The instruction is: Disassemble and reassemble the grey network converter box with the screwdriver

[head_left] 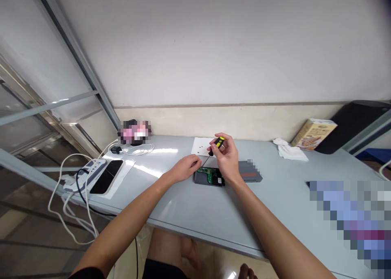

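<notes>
My right hand (227,157) is closed around a black-and-yellow screwdriver (218,142). Its thin shaft slants down to the left, toward the top edge of an opened dark grey device (201,180). A green circuit board (209,174) and a black part show inside that device. My left hand (185,168) is closed with curled fingers at the device's upper left corner, close to the screwdriver tip; what the fingers pinch, if anything, is hidden. Just right of the device lies a flat grey cover (252,172), partly behind my right hand.
Behind my hands, several small dark screws (199,149) lie on a white paper (197,142). A phone (107,177), a power strip (88,175) and cables are on the left. Tissue (290,150), a food box (314,134) and a black object (351,124) stand at the right.
</notes>
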Tool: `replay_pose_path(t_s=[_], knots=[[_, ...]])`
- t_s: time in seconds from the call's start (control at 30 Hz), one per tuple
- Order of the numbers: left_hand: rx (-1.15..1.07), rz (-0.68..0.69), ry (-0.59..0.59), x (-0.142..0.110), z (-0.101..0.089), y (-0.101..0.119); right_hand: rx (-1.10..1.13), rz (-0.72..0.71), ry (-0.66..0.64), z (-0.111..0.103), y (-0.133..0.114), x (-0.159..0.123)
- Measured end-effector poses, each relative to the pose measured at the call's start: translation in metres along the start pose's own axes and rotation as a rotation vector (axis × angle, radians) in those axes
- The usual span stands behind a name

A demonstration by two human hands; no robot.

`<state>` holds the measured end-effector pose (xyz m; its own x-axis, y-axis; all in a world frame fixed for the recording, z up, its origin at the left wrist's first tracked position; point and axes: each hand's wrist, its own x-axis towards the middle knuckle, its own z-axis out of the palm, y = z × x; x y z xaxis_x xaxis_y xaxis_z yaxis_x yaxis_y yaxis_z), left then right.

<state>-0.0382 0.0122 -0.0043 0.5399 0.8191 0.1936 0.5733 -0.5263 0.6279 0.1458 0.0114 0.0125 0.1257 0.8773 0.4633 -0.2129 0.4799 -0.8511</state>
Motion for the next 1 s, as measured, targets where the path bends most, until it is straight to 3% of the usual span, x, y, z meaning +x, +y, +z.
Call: replay_pose_path(t_s=[1.0], knots=[[-0.001, 0.002, -0.009, -0.0002, -0.0013, 0.0013, -0.024, -0.018, -0.021, -0.0011, -0.0001, -0.0005]])
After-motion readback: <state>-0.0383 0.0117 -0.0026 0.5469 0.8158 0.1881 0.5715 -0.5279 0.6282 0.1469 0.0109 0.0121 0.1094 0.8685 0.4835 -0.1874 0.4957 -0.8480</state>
